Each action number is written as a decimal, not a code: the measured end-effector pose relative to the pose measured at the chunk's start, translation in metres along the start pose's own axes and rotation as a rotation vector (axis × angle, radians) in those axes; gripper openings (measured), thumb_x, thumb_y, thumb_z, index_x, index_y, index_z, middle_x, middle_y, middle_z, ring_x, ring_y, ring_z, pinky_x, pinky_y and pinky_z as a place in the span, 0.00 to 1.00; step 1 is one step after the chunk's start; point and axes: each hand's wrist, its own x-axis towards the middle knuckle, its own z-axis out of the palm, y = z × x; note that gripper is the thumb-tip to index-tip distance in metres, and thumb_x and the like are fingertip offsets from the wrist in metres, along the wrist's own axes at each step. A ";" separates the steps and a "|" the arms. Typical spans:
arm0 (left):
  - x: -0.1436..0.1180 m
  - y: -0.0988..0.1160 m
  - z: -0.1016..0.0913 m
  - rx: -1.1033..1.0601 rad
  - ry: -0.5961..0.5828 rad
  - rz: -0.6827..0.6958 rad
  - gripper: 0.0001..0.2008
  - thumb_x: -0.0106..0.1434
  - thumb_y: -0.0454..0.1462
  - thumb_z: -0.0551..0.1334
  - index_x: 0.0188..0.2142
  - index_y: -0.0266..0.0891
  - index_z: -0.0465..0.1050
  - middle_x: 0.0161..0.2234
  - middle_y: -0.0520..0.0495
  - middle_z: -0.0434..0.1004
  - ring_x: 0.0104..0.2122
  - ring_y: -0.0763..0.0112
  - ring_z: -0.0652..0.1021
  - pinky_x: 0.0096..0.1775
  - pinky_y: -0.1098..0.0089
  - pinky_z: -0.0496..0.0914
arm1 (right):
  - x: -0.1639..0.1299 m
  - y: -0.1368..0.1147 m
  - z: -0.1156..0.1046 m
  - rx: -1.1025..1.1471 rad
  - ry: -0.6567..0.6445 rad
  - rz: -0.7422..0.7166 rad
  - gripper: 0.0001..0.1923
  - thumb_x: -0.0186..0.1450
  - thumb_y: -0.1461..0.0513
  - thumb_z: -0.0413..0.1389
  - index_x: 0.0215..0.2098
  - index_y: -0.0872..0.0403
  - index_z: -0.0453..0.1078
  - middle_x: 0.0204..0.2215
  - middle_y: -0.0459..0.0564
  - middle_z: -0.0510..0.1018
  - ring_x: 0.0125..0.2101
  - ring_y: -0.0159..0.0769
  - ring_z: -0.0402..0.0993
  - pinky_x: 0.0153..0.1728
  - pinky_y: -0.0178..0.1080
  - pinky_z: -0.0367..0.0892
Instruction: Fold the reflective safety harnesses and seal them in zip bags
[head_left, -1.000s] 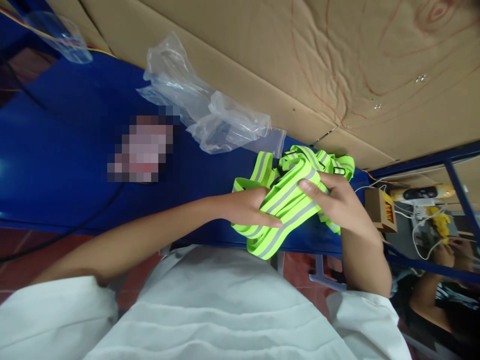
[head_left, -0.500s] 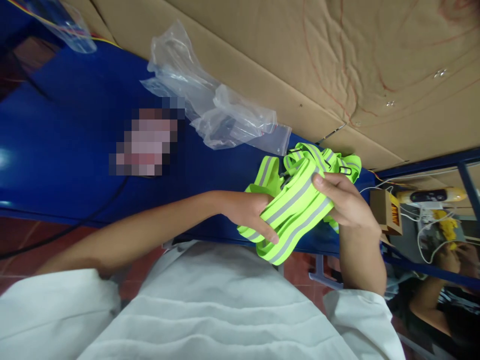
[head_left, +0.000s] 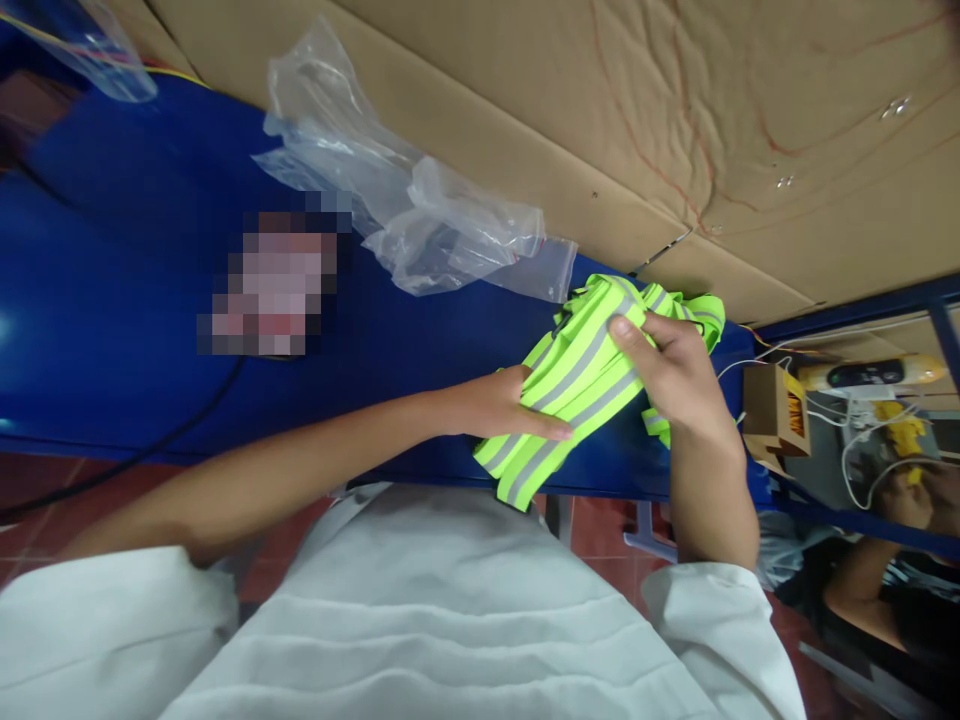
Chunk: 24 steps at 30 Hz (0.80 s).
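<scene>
Hands meet on a bunched neon-yellow fabric strap bundle with grey reflective stripes (head_left: 577, 385), held at the near edge of the glossy blue table (head_left: 135, 300). Its long axis runs diagonally, from the low end by the left hand (head_left: 499, 408) up and away to the right hand (head_left: 667, 375). The left fingers are closed on the lower part, thumb on top; the right fingers curl over the upper end, gripping it, though what lies under the palm is probably more folded strap. Crumpled clear plastic bags (head_left: 420, 225) lie just beyond, against a brown cardboard sheet (head_left: 675, 110)
</scene>
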 end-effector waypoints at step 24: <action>0.001 -0.003 -0.023 0.345 0.112 0.161 0.18 0.65 0.47 0.69 0.46 0.36 0.76 0.41 0.47 0.83 0.41 0.64 0.82 0.42 0.67 0.75 | 0.000 0.048 0.046 -0.099 -0.265 -0.226 0.32 0.67 0.42 0.64 0.63 0.47 0.74 0.60 0.53 0.79 0.60 0.46 0.76 0.64 0.48 0.70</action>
